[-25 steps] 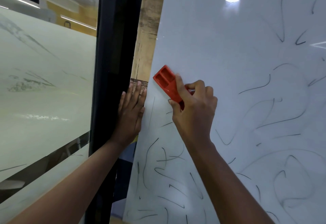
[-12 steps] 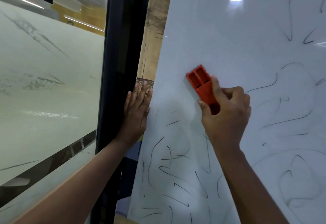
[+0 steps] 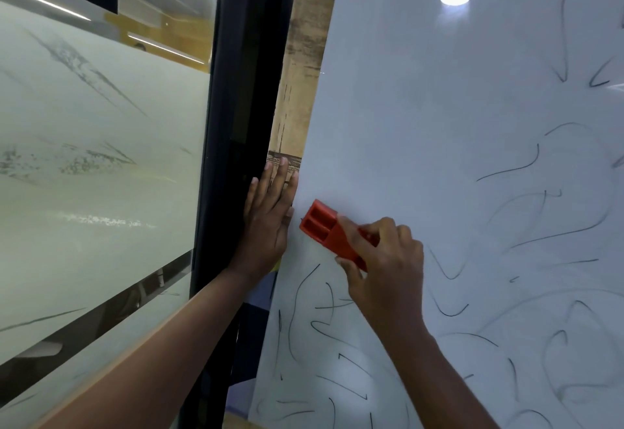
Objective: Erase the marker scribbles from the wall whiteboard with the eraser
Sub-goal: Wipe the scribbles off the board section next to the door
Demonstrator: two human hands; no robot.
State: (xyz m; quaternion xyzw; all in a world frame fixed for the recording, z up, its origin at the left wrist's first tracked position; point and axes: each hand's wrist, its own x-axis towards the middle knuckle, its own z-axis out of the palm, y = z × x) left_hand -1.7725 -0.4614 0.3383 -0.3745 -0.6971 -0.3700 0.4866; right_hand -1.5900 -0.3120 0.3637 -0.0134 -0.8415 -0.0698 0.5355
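Note:
The wall whiteboard (image 3: 422,107) fills the right half of the view, its upper left part wiped bare. Black marker scribbles (image 3: 324,327) cover its lower left, and more curl across the right side. My right hand (image 3: 381,266) grips a red plastic eraser (image 3: 324,232) and holds it flat against the board close to the left edge. The eraser's ribbed back faces me, its pad is hidden. My left hand (image 3: 268,219) lies flat with straight fingers on the wall beside the board's left edge.
A black vertical frame post (image 3: 236,124) stands just left of my left hand. Frosted glass (image 3: 101,158) takes up the left side. A strip of brown wood-patterned wall (image 3: 300,74) shows between post and board.
My right hand swept the eraser right, then back left and lower, near the board's left edge. The short strokes under it are gone. My left hand stayed flat on the wall.

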